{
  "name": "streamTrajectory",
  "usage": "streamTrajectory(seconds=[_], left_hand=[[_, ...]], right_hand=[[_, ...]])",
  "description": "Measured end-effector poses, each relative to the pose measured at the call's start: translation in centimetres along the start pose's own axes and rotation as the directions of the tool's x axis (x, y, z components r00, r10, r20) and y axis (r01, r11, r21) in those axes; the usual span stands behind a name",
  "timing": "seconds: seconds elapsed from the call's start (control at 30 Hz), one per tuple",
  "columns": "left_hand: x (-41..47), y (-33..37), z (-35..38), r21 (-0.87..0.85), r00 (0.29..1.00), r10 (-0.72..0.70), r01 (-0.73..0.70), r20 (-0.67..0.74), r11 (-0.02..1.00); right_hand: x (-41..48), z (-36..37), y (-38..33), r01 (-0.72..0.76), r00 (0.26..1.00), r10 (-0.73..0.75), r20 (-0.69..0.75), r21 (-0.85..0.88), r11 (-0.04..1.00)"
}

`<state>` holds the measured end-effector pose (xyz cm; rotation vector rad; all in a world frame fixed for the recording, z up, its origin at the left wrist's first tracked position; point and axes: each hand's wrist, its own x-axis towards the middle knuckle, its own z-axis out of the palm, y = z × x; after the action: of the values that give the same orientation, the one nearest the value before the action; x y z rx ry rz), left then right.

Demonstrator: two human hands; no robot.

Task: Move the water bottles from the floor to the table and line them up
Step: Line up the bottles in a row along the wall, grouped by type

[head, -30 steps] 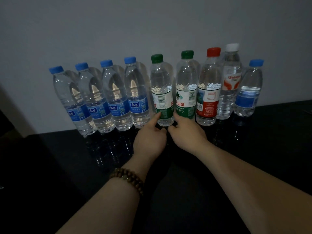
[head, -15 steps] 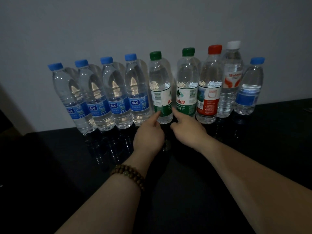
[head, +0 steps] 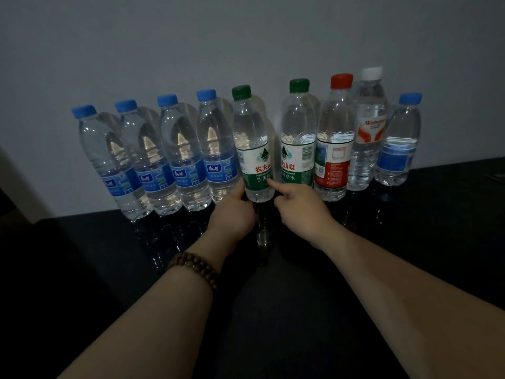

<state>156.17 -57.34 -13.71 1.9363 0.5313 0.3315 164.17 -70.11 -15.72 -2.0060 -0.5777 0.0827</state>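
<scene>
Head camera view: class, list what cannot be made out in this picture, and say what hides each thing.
1. The floor: outside the head view, so any bottles left there cannot be seen.
2. Left hand: how its fingers meet the left green-capped bottle is hidden by the hand's own back.
3. Small print on the red-labelled bottle: too small and dim.
4. Table, front edge: lost in darkness, partly behind the forearms.

Bottles [head: 180,160] line the table [head: 82,255]; left hand [head: 232,217]'s thumb and right hand [head: 303,209]'s forefinger touch one green-capped bottle [head: 252,149].
</scene>
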Motion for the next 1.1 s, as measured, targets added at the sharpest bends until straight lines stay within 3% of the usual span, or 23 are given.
streamTrajectory(seconds=[0.13,0.27,0.4,0.57,0.73,0.93,1.1], left_hand=[[0.27,-0.3,0.58,0.072,0.993,0.101,-0.096,-0.059,0.993],[0.15,-0.29,0.7,0.055,0.962,0.157,-0.148,-0.222,0.987],[-0.09,-0.37,0.79,0.121,0.957,0.198,-0.176,-0.213,0.977],[0.36,-0.39,0.75,0.176,0.966,0.202,-0.173,-0.161,0.969],[0.24,-0.2,0.81,0.024,0.964,0.111,-0.109,-0.242,0.994],[0.1,-0.15,0.9,0.043,0.963,0.113,-0.105,-0.246,0.994],[0.05,-0.25,0.81,0.075,0.961,0.154,-0.14,-0.231,0.987]], right_hand=[[0.12,0.09,-0.02,0.009,0.999,-0.009,-0.04,0.012,1.0],[-0.04,0.12,0.01,0.045,0.999,-0.04,0.028,-0.195,0.98],[0.26,-0.03,0.06,0.016,0.997,0.011,0.079,-0.342,0.939],[-0.13,-0.22,-0.25,0.034,0.998,-0.02,0.059,-0.242,0.97],[0.13,-0.03,0.16,-0.002,1.0,0.002,-0.012,-0.004,1.0],[-0.05,-0.16,-0.3,0.044,0.996,-0.016,0.091,-0.32,0.946],[-0.06,-0.38,-0.32,0.039,0.997,-0.019,0.077,-0.261,0.965]])
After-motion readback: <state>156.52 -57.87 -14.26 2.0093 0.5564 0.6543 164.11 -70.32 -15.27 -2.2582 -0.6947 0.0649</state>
